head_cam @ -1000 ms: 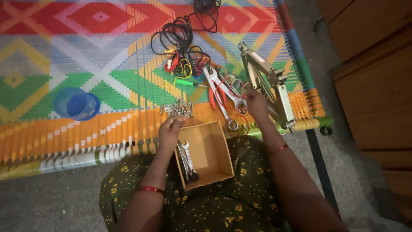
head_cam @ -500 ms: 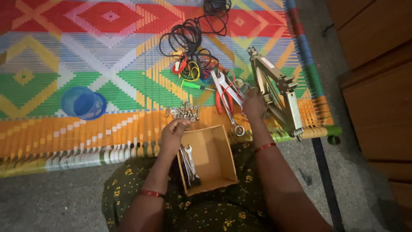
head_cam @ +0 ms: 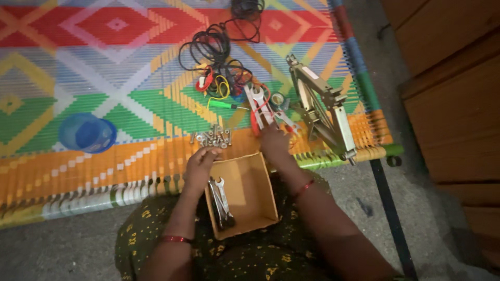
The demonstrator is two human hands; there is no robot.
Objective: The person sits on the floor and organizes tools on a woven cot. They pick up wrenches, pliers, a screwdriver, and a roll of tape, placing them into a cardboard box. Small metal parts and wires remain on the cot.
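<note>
Head view, looking down on a seated person with an open cardboard box (head_cam: pixel 249 182) on the lap; the box serves as landmark. Its far rim meets the near edge of a woven cot (head_cam: pixel 130 93), whose surface is strung in bands of red, blue, green, orange and white. The left hand (head_cam: pixel 200 162) rests at the box's far-left corner, fingers curled over the rim; whether they pinch anything cannot be told. The right hand (head_cam: pixel 274 141) lies just beyond the far-right corner, fingers closed on the lower end of a long spanner (head_cam: pixel 259 105) that reaches away from the box across red pliers handles. Inside the box, along its left wall, lie several small spanners (head_cam: pixel 220 200); the rest of the box floor is bare. Just beyond the far rim sits a cluster of nuts and bolts (head_cam: pixel 211 138), and beyond those a green-handled screwdriver (head_cam: pixel 221 104) and a tangle of black, red and yellow wires (head_cam: pixel 219 57). A roll of tape (head_cam: pixel 277 98) sits right of the spanner head. To the far right of the box a folded metal scissor jack (head_cam: pixel 320 106) lies close to the cot's right edge rail. Far left of the box stands a blue plastic cup (head_cam: pixel 86 133), with open weave between cup and bolts. Right of the cot runs a strip of grey floor, bounded by wooden cabinet fronts (head_cam: pixel 453 88).
</note>
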